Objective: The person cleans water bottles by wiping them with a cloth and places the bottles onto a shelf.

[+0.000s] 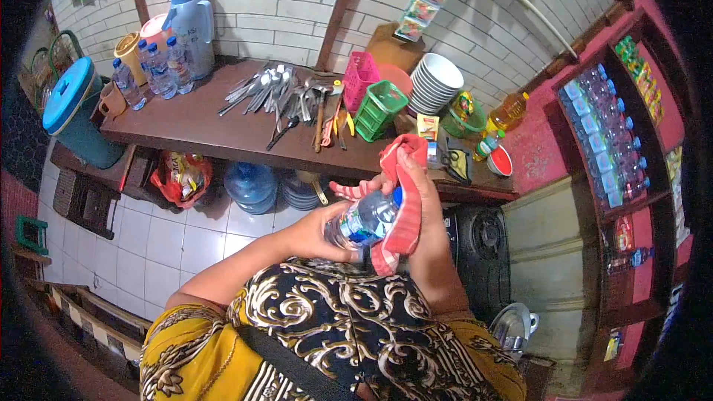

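Observation:
In front of my body I hold a clear plastic water bottle [362, 223] with a blue label and a blue cap, tilted with its cap toward the right. The fingers of my left hand [318, 232] are wrapped round its lower part. My right hand [422, 197] grips a red-and-white striped cloth [405, 232], which lies against the cap end of the bottle and hangs down beside it. The cloth partly covers the cap. Behind my hands is the front edge of a brown wooden counter [200, 120].
On the counter are several water bottles [158, 70], a blue thermos [191, 30], a spread of spoons and forks [271, 93], a green basket [380, 110] and stacked white bowls [436, 82]. A shelf of bottles [605, 134] stands at right, a black stove [483, 241] below the counter's end.

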`<act>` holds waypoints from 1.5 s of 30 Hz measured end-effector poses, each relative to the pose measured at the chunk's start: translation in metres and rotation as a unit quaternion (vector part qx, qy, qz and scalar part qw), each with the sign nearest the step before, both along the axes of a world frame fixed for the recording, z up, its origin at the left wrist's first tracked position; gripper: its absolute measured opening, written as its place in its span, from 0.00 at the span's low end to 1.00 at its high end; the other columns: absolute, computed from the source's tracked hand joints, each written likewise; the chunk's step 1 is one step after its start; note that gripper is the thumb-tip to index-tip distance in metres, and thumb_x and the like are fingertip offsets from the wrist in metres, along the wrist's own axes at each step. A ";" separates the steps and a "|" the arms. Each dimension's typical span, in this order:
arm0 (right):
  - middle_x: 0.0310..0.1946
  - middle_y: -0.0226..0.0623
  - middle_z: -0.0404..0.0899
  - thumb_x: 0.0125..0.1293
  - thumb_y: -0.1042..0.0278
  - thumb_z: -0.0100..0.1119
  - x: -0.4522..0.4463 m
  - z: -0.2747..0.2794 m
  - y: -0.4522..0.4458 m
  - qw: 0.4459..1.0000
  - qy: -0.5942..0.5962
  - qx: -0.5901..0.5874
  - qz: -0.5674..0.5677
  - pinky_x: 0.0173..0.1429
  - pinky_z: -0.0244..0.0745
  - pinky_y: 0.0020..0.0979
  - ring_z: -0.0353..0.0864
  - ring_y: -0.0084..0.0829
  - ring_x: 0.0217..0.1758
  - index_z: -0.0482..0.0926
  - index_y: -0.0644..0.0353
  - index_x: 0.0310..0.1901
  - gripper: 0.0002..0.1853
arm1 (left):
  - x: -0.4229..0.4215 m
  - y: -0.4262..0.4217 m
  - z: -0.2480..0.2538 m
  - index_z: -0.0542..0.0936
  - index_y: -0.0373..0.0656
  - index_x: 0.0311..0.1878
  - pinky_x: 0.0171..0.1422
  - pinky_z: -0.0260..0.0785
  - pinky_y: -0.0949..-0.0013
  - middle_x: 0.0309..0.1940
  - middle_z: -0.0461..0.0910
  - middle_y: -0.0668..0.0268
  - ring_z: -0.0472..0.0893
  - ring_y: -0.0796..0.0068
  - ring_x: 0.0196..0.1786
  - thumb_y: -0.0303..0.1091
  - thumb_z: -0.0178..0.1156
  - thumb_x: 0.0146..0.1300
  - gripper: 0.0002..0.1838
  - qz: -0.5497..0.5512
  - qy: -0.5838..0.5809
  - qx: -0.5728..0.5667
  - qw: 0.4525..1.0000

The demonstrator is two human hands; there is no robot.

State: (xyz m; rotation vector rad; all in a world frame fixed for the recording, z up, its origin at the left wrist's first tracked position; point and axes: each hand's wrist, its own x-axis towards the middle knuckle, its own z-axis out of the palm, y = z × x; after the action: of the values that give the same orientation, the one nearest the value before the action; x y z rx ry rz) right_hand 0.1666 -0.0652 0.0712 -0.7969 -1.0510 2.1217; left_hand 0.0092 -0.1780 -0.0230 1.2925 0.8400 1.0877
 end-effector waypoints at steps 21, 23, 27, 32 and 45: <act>0.44 0.54 0.82 0.60 0.34 0.56 -0.217 -0.186 0.195 0.885 -0.355 0.252 -0.168 0.55 0.72 0.39 0.81 0.46 0.47 0.80 0.68 0.49 0.37 | -0.211 -0.030 -0.017 0.72 0.38 0.51 0.42 0.78 0.59 0.39 0.80 0.57 0.83 0.61 0.39 0.44 0.67 0.45 0.31 0.348 -0.249 -0.038 0.903; 0.54 0.58 0.76 0.57 0.28 0.54 -0.215 -0.200 0.202 0.729 -0.550 0.389 -0.119 0.63 0.68 0.44 0.75 0.51 0.58 0.77 0.65 0.55 0.42 | -0.221 -0.025 -0.015 0.71 0.38 0.53 0.42 0.78 0.59 0.38 0.80 0.57 0.83 0.61 0.40 0.45 0.68 0.45 0.33 0.316 -0.255 -0.040 0.913; 0.65 0.54 0.64 0.55 0.30 0.56 -0.192 -0.212 0.211 0.682 -0.660 0.314 0.018 0.71 0.55 0.52 0.59 0.53 0.70 0.70 0.56 0.64 0.43 | -0.223 -0.012 -0.019 0.71 0.39 0.54 0.44 0.78 0.60 0.39 0.79 0.58 0.82 0.61 0.40 0.46 0.70 0.43 0.35 0.273 -0.254 -0.072 0.925; 0.56 0.46 0.77 0.65 0.47 0.58 -0.169 -0.116 0.153 0.809 -0.414 0.406 0.098 0.66 0.63 0.34 0.71 0.35 0.64 0.76 0.64 0.57 0.29 | -0.205 0.017 -0.029 0.71 0.37 0.54 0.46 0.78 0.57 0.40 0.79 0.57 0.83 0.60 0.41 0.47 0.69 0.43 0.36 0.169 -0.306 -0.105 0.931; 0.54 0.37 0.75 0.54 0.56 0.74 -0.029 0.000 -0.011 0.954 -0.090 0.264 0.112 0.45 0.80 0.30 0.76 0.28 0.54 0.64 0.63 0.62 0.39 | -0.029 0.057 0.011 0.72 0.33 0.53 0.40 0.77 0.54 0.36 0.79 0.49 0.82 0.55 0.32 0.54 0.67 0.41 0.40 -0.256 -0.455 -0.162 0.837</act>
State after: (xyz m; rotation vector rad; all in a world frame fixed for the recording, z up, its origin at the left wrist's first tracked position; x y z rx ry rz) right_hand 0.1372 -0.0761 0.0714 -0.6312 -1.7811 1.8231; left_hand -0.0199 -0.1205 -0.0118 0.5214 -0.0661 0.9101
